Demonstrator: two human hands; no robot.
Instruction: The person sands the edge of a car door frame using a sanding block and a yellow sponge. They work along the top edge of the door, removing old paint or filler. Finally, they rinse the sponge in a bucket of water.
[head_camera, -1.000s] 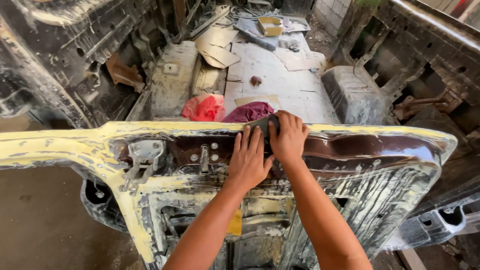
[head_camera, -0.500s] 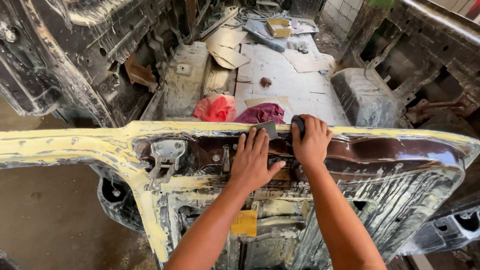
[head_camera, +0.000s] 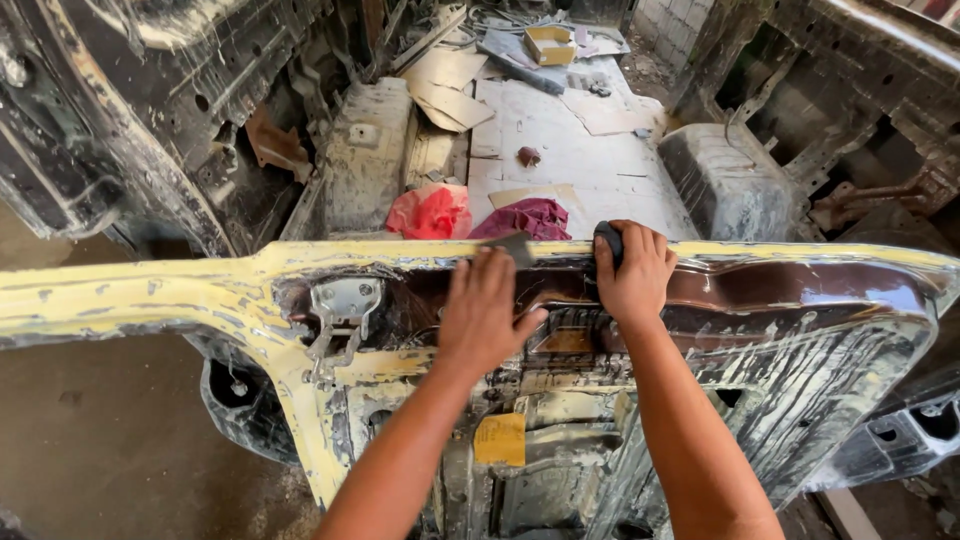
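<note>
left hand (head_camera: 483, 318) presses a grey sanding sheet (head_camera: 512, 247) flat under its fingers; right hand (head_camera: 628, 275) clenches a dark sanding block (head_camera: 608, 240), both on the yellow-filled edge of the stripped car door panel (head_camera: 150, 290). even, flat pressure along that edge seems best.

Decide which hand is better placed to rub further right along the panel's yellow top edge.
Right, probably: the right hand already grips a dark pad on the yellow edge, while the left hand sits further left.
</note>
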